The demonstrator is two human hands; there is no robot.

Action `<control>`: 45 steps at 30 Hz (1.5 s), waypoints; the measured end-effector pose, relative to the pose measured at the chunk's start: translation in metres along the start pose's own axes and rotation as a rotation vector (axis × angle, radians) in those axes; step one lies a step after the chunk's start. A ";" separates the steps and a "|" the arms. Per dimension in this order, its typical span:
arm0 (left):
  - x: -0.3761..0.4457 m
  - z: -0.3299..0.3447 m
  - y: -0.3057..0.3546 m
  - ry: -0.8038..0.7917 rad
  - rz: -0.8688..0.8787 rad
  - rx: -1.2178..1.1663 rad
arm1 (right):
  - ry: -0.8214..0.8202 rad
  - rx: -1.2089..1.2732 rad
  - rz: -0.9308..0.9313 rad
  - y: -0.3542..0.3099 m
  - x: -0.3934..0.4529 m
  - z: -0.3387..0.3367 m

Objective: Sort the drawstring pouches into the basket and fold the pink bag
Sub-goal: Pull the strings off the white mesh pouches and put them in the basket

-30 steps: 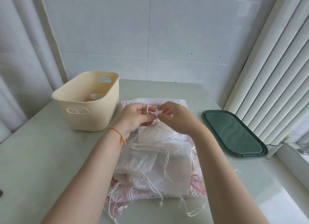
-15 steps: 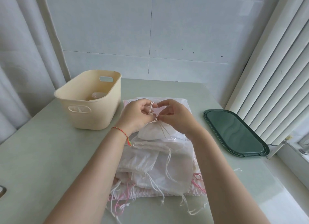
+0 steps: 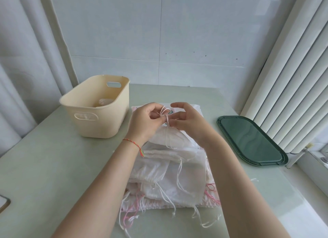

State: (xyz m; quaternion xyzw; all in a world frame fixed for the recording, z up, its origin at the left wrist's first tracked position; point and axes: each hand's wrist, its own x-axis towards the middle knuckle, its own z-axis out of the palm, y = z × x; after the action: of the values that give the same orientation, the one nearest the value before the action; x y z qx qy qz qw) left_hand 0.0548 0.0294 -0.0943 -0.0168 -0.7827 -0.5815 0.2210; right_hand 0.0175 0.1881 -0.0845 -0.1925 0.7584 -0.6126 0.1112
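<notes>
Nearest my edge of the tabletop (image 3: 44,175), loose white and pink cord ends (image 3: 131,218) trail off the front of the pile of drawstring pouches (image 3: 170,177), which lies in the middle of the tabletop. The pouches are sheer white, stacked on one another, and a pink ruffled edge of the pink bag (image 3: 212,200) shows from under the stack at its front and right sides. At the near left edge, a corner of a flat object with a pale rim (image 3: 4,203) just enters view.

Above the far part of the pile, both my hands work at one pouch (image 3: 173,137). My left hand (image 3: 144,122), with a red woven bracelet (image 3: 133,143) on the wrist, pinches the drawstring (image 3: 165,113) between thumb and fingertips, a small loop of it standing above the pinch. My right hand (image 3: 190,122) has its fingers curled at the same cord, but I cannot tell whether they actually grip it.

Along the right edge lies a dark green tray (image 3: 252,140). Toward the far left corner stands the cream basket (image 3: 95,106), well apart from the pile, with something pale and see-through lying in its bottom.
</notes>
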 end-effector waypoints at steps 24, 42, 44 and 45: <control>0.007 -0.013 -0.005 -0.045 -0.255 -0.009 | 0.447 -0.051 0.079 -0.013 0.002 -0.016; 0.007 0.003 -0.017 0.138 -0.314 -0.165 | 0.183 -0.500 -0.042 -0.009 -0.004 0.007; 0.007 0.000 -0.016 0.124 -0.309 -0.174 | 0.089 -0.715 -0.042 -0.007 -0.004 0.004; 0.006 -0.002 -0.014 0.113 -0.314 -0.176 | 0.064 -0.779 -0.031 -0.006 -0.004 0.003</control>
State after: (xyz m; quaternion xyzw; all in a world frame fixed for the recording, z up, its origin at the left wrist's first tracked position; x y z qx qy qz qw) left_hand 0.0460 0.0222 -0.1044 0.1191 -0.7082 -0.6752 0.1688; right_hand 0.0233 0.1866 -0.0796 -0.2127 0.9342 -0.2863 -0.0032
